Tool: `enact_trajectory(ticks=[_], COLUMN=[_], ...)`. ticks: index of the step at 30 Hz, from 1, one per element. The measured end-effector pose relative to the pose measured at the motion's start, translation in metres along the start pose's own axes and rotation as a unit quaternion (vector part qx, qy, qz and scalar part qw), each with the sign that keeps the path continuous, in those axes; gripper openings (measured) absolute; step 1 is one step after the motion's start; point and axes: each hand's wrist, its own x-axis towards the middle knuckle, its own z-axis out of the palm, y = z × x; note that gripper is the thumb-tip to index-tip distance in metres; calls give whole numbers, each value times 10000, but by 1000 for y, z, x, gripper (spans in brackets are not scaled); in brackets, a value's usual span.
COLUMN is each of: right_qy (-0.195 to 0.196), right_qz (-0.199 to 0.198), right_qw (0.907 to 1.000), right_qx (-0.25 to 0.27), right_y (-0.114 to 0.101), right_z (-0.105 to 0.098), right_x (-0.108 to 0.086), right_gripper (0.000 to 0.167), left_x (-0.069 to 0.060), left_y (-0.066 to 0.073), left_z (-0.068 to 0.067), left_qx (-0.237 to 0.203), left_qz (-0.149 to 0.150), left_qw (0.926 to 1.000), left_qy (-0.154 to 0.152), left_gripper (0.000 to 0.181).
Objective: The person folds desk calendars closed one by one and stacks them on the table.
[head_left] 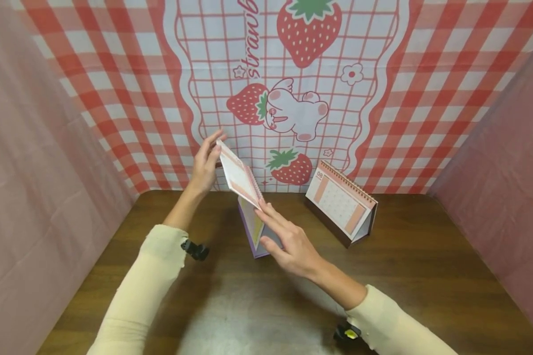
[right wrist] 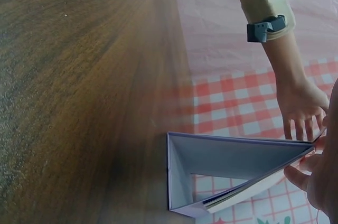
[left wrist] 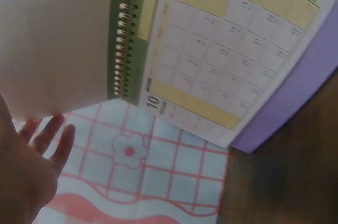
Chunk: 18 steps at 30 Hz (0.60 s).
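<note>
A desk calendar [left wrist: 198, 49] with a purple base stands on the table, a yellow-and-white month page marked 10 showing below its green coil-bound edge. Several raised pages [head_left: 240, 178] tilt up from the coil. My left hand [head_left: 206, 165] pinches their far edge, thumb on the near face and fingers behind. At their near corner, by the coil, the extended fingers of my right hand [head_left: 293, 246] touch the pages, the thumb held apart below. From the right wrist view, the calendar's hollow triangular stand [right wrist: 182, 182] is seen end-on.
A second desk calendar [head_left: 339, 202], pink and white with page 08 showing, stands to the right. The wooden table [head_left: 240, 305] ends at a red-and-white checked cloth [head_left: 137, 88] printed with strawberries. Pink drapes [head_left: 493, 138] hang at both sides.
</note>
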Motion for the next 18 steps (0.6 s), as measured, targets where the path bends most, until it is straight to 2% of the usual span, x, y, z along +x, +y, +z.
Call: enact_trajectory(ticks=[3,7,12,16,17,18], right_qy=[6,19,-8,-34,-39,-34], right_qz=[7,31,51,77,91,89], right_qw=[10000,10000,9999,9999,9999,9999], right_qx=[6,-39,-96,-108,-120,-130], right_y=[0,1,1,1,1,1], right_z=[1,1,0,1,2,2], right_x=[-1,-1,-1,0,0,0], right_gripper=[55,53,51,51,50,50], left_x=[-6,-15,-27,-36,-37,-37], left_y=[-8,-21,-36,-47,-52,-63], left_z=[-4,-11,-18,-25,-27,-30], left_qx=[-248,-359,-243,-116,-144,-252], left_qz=[4,55,129,-13,-26,33], left_qw=[9995,9984,9971,9974,9976,9975], left_qy=[175,426,711,709,673,660], left_gripper=[57,55,53,57,59,59])
